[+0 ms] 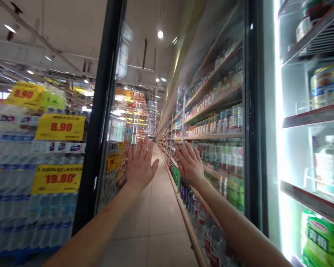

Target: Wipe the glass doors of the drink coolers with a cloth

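Both arms reach forward toward a glass fridge door [156, 111] in a black frame, which stands swung out from the lit cooler. My left hand [141, 165] is raised palm-forward, fingers up and thumb out to the side. To its right, my right hand [189, 163] is also held flat, tilted to the left, with its fingers slightly apart. Each hand looks to be on or very near the pane; exact contact is hard to tell. Neither one holds anything I can make out. A small pale patch by the right fingertips is too blurred to name.
At right, the lit cooler shelf [313, 115] carries cans and a bottle, with a green pack [320, 237] below. Stacked bottled water [13, 196] with yellow price signs [58, 178] stands at left. Shelves of drinks and a tiled floor [149, 222] show in the glass.
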A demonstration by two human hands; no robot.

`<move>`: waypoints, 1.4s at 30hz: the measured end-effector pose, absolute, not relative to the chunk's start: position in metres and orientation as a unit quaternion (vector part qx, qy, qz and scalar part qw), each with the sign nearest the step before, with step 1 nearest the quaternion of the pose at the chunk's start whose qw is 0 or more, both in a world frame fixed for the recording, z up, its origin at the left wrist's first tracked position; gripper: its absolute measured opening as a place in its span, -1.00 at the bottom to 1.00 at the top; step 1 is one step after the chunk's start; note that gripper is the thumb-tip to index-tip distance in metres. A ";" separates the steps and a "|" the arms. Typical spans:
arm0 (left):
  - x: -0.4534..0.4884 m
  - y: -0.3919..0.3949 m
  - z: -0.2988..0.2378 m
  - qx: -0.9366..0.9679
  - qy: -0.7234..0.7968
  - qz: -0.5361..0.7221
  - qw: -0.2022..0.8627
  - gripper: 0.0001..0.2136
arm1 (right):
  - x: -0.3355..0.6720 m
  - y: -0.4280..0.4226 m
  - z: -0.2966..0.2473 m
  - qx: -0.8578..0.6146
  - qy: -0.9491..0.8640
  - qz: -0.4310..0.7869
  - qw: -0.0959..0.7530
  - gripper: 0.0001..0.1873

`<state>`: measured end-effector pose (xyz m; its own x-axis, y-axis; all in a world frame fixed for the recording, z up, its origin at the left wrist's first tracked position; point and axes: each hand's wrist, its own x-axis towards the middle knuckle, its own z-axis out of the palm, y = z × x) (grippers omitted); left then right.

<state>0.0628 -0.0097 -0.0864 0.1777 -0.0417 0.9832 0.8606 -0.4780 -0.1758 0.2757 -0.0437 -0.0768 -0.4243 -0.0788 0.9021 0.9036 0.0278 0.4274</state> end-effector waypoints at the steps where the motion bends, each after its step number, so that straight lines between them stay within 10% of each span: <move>1: 0.063 -0.009 -0.087 -0.653 -0.314 -0.557 0.405 -0.44 | 0.279 -0.044 -0.073 -0.360 -0.570 -0.606 0.423 -0.56; 5: 0.063 -0.009 -0.087 -0.652 -0.316 -0.556 0.407 -0.44 | 0.289 -0.040 -0.051 -0.413 -0.416 -0.588 0.557 -0.56; 11: 0.063 -0.009 -0.088 -0.644 -0.317 -0.559 0.415 -0.44 | 0.262 -0.042 -0.047 -0.312 -0.615 -0.622 0.370 -0.59; 17: 0.063 -0.011 -0.088 -0.639 -0.320 -0.557 0.424 -0.46 | 0.282 -0.039 -0.007 -0.390 -0.450 -0.579 0.557 -0.57; 23: 0.059 -0.012 -0.088 -0.637 -0.312 -0.557 0.432 -0.47 | 0.261 -0.038 -0.013 -0.309 -0.624 -0.604 0.388 -0.60; 28: 0.046 -0.013 -0.076 -0.656 -0.289 -0.536 0.446 -0.51 | 0.261 -0.036 -0.016 -0.363 -0.508 -0.598 0.503 -0.56; 33: 0.035 -0.009 -0.055 -0.637 -0.321 -0.551 0.433 -0.49 | 0.247 -0.037 -0.034 -0.300 -0.612 -0.630 0.372 -0.58; 39: 0.035 -0.005 -0.058 -0.634 -0.338 -0.553 0.422 -0.49 | 0.266 -0.037 -0.032 -0.373 -0.455 -0.599 0.543 -0.55; 42: 0.036 -0.005 -0.061 -0.630 -0.334 -0.557 0.426 -0.49 | 0.258 -0.037 -0.045 -0.333 -0.544 -0.619 0.459 -0.55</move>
